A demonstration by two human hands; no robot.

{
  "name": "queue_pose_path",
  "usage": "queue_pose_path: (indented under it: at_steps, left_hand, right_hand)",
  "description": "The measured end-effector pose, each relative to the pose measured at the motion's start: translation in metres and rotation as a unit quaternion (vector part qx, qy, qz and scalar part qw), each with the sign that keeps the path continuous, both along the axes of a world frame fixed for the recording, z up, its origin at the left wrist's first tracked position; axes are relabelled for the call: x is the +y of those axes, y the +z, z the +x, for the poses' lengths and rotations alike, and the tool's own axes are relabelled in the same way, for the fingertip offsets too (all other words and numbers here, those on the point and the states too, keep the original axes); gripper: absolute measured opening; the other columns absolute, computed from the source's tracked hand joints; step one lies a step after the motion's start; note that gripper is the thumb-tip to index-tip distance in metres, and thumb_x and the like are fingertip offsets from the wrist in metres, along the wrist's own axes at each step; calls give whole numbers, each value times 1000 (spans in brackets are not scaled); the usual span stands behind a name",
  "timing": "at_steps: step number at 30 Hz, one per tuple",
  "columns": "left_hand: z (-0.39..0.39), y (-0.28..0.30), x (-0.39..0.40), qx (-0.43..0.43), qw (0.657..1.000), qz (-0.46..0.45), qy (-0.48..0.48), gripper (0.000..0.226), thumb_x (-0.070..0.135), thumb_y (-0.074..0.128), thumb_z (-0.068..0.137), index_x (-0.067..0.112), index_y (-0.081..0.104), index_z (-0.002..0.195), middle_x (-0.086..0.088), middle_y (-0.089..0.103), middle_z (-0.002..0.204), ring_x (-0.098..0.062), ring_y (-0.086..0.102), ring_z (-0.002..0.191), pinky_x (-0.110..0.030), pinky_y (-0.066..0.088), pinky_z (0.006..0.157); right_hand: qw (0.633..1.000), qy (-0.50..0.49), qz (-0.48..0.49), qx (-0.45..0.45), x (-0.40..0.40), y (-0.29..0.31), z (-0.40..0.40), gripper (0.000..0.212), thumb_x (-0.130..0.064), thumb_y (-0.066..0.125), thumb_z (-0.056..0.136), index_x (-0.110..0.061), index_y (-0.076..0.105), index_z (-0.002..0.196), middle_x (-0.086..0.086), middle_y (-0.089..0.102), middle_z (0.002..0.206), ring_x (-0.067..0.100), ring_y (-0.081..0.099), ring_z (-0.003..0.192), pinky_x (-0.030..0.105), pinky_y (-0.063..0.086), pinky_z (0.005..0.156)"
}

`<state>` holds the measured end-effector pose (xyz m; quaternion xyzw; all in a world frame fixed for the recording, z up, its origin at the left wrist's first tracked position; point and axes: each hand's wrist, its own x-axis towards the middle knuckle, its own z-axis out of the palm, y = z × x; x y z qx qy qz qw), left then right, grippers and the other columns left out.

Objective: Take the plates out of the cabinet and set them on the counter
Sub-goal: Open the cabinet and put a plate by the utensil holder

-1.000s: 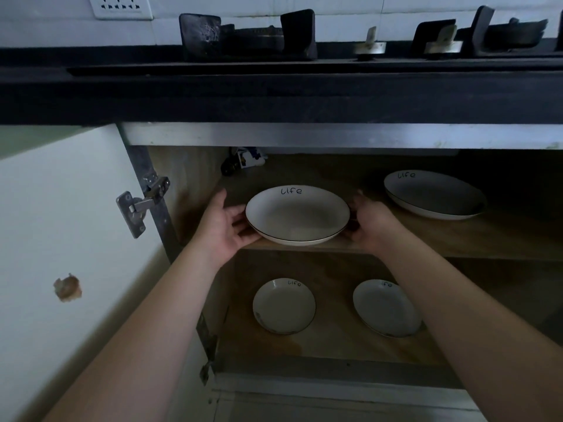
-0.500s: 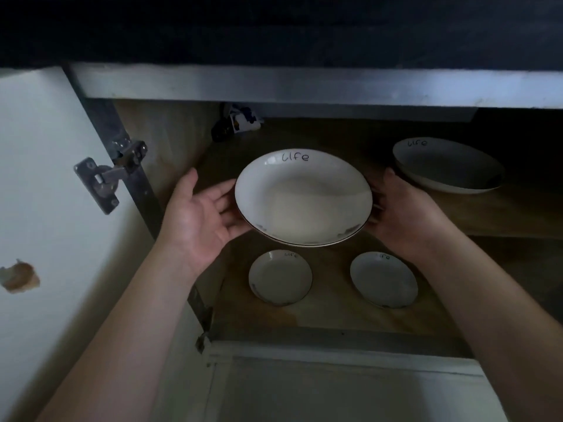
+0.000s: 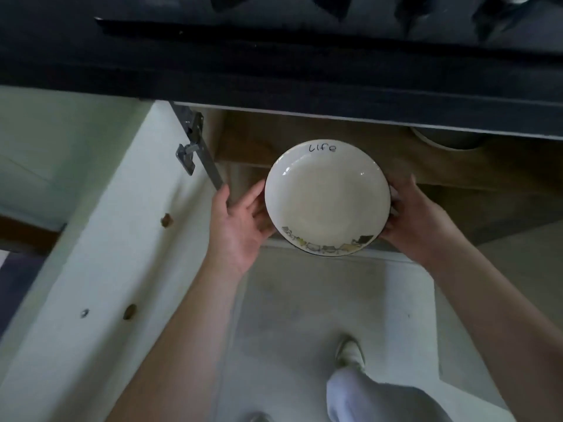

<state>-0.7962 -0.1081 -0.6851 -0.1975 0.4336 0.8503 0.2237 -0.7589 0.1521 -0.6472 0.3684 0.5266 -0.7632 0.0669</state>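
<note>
Centre of the frame, I've got the round white ceramic plate [image 3: 327,197] with the handwritten word "life" at its far rim and a strip of small coloured drawings along its near rim. It's in the air, face up and close to level, in front of the open wooden cabinet [image 3: 304,138] and below the dark counter edge [image 3: 274,80] that runs across the upper part of the frame.

My left hand [image 3: 240,226] cups the plate's left rim, fingers tucked under it, thumb free and pointing up. My right hand [image 3: 423,220] takes the right rim, fingers curled beneath. So both hands are grasping the plate from opposite sides.

I judge it as stiff, glazed, smooth and breakable, with some weight to it: slippery at the rim, so a two-sided hold under the lip looks right to me. A knock on that counter edge on the way up is the risk.

Further out: the white cabinet door [image 3: 100,239] stands open at left, its metal hinge [image 3: 189,153] near upper left of the plate. At upper right, inside the cabinet, I make out the edge of another pale dish [image 3: 447,141], mostly hidden. Below, pale floor tiles [image 3: 320,300], one light shoe [image 3: 350,351] and a grey trouser leg [image 3: 380,400].
</note>
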Motion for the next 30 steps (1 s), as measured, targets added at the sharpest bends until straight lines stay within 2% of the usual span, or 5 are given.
queue_pose_path:
  at_steps: [7,15,22,26,30]
  left_hand:
    - [101,67,-24,-71,997,-12,-5,62,57,29,95,19,73,117,-4,71,120,-19,70,97,-36,57,70]
    - [189,189,-68,-61,997,-30,-34,56,47,32,96,17,63,131,-2,70,122,-22,62,107,-43,53,85]
    - [241,285,-88,-35,995,-67,-70,52,43,32,98,19,63,131,-4,65,124,-24,62,108,-43,56,77]
    - [268,328,-83,-7,995,-79,-66,48,40,33,97,21,70,123,-2,70,115,-22,66,100,-43,57,76]
    - [296,361,-70,29,991,-126,-38,51,39,29,98,21,71,120,-2,70,120,-21,65,100,-40,57,73]
  right_hand:
    - [997,38,-28,-67,-25,79,99,43,-50,49,96,-16,75,98,24,37,86,24,38,74,42,41,76]
    - [996,38,-26,-83,-52,184,188,35,-54,52,94,-30,72,109,0,72,109,26,61,99,42,53,85]
    - [998,33,-17,-52,-65,274,246,26,-52,49,96,-41,72,103,2,68,119,25,65,108,41,59,77]
    - [998,61,-11,-31,-59,315,272,46,-53,35,101,-27,58,131,3,62,128,26,61,113,45,57,86]
    - [994,109,1,-5,-43,343,290,44,-44,30,105,-25,48,140,4,58,133,26,62,112,39,61,72]
